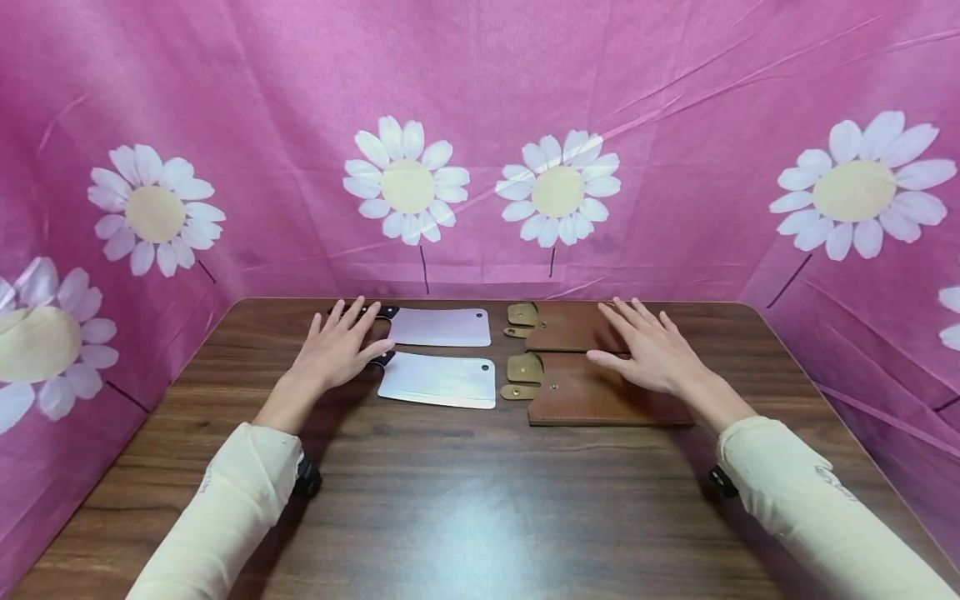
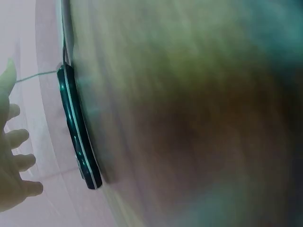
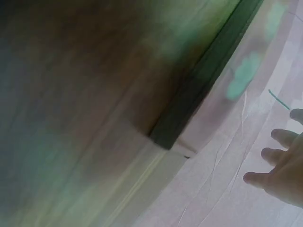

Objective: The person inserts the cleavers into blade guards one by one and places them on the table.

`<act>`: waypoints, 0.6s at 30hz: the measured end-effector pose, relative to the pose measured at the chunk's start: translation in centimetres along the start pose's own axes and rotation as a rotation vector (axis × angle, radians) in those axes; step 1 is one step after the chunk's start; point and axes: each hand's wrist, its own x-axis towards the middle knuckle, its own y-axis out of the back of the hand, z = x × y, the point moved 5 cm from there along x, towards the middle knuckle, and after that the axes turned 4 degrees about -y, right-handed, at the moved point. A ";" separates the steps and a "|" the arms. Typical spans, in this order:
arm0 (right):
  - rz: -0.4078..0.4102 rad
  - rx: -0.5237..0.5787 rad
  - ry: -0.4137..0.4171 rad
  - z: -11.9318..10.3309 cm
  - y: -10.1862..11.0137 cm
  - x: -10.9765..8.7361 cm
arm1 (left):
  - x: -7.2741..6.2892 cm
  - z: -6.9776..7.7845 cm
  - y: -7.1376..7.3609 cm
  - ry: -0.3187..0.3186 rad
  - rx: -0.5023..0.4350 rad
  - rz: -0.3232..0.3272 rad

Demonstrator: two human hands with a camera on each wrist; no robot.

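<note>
Two cleavers lie flat on the wooden table, blades to the right: a far cleaver point(image 1: 442, 327) and a near cleaver point(image 1: 438, 380). My left hand point(image 1: 335, 346), fingers spread, is over their black handles and partly hides them; in the left wrist view one black handle point(image 2: 79, 127) shows beside the fingers. To the right lie two brown leather sheaths with tan flaps and snap straps, a far sheath point(image 1: 564, 327) and a near sheath point(image 1: 592, 400). Above them my right hand point(image 1: 654, 348) spreads its fingers, covering part of both. Both hands hold nothing.
The brown table point(image 1: 420, 500) reaches back to a pink cloth point(image 1: 480, 100) printed with white daisies, which also hangs at both sides. A dark wrist strap shows under each cream sleeve point(image 1: 232, 492).
</note>
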 end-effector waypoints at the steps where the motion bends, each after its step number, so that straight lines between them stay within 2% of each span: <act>1: 0.000 0.000 0.008 0.0 0.0 -0.1 | -0.1 -0.2 0.0 0.005 -0.002 -0.002; 6: 0.002 -0.014 0.049 0.2 -0.2 -0.7 | -0.5 -1.1 0.2 0.004 -0.041 -0.003; 11: -0.017 -0.004 0.101 0.5 -0.4 -1.1 | -0.5 -1.7 0.3 -0.051 -0.112 0.022; 15: -0.118 0.066 0.169 0.5 -1.1 -1.6 | -0.7 -2.1 0.3 -0.126 -0.146 0.039; 18: -0.196 0.080 0.222 0.2 -1.8 -2.2 | -1.0 -2.4 0.2 -0.141 -0.127 0.022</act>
